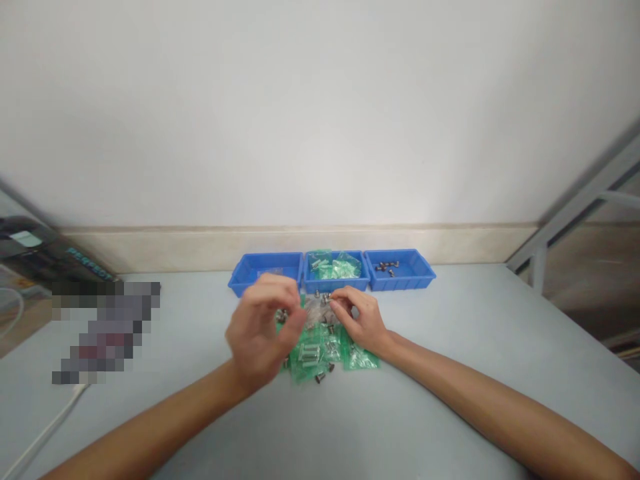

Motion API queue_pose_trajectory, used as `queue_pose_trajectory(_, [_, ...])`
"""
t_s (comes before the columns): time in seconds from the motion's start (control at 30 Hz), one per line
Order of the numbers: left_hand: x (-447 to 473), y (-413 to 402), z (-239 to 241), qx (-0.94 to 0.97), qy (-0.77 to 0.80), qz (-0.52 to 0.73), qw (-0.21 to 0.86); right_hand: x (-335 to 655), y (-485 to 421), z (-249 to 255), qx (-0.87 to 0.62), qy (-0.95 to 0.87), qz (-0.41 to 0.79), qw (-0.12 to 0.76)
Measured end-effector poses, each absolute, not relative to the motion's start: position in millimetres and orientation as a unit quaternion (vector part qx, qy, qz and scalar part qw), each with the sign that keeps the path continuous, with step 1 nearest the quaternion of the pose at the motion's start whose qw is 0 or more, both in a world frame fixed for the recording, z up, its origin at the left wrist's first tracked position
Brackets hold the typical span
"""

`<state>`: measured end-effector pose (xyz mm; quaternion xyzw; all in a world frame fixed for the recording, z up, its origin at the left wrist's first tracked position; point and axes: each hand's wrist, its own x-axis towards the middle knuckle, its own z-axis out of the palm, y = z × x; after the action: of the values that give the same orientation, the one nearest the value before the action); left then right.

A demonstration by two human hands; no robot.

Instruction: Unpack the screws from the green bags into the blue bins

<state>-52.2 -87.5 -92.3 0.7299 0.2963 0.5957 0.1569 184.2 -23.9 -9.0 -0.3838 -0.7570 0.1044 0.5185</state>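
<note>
My left hand (265, 327) is raised over the left side of a pile, slightly blurred. Its fingers curl toward the thumb, and whatever they may hold is too small or hidden to make out. My right hand (361, 319) rests at the pile's right side, thumb and index fingertips closed on a small metal screw (327, 299). Beneath and between the hands lie green-edged zip bags (310, 353) with silvery metal pieces inside, and a clear plastic bag (316, 312). Loose metal screws (321, 378) lie at the pile's near edge.
Three blue trays stand behind the pile: the left tray (240, 275) holds something clear, the middle tray (336, 286) green bags, the right tray (415, 270) several metal pieces. A pixelated object (107, 333) and a white cable (50, 427) lie left. A black box (55, 253) stands farther left.
</note>
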Motion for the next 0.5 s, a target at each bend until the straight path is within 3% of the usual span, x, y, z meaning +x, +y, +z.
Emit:
queue_pose_trajectory(0.07, [-17.3, -26.9, -4.9, 0.743, 0.324, 0.571, 0.134, 183.9, -23.6, -9.3, -0.382, -0.754, 0.106, 0.523])
queue_pose_trajectory(0.13, [3.1, -1.1, 36.2, 0.765, 0.326, 0.548, 0.093, 183.9, -23.6, -9.5, -0.383, -0.752, 0.110, 0.525])
queue_pose_trajectory(0.5, [2.2, -7.1, 5.4, 0.791, 0.346, 0.484, 0.139, 184.5, -22.2, -11.0, -0.391, -0.743, 0.113, 0.530])
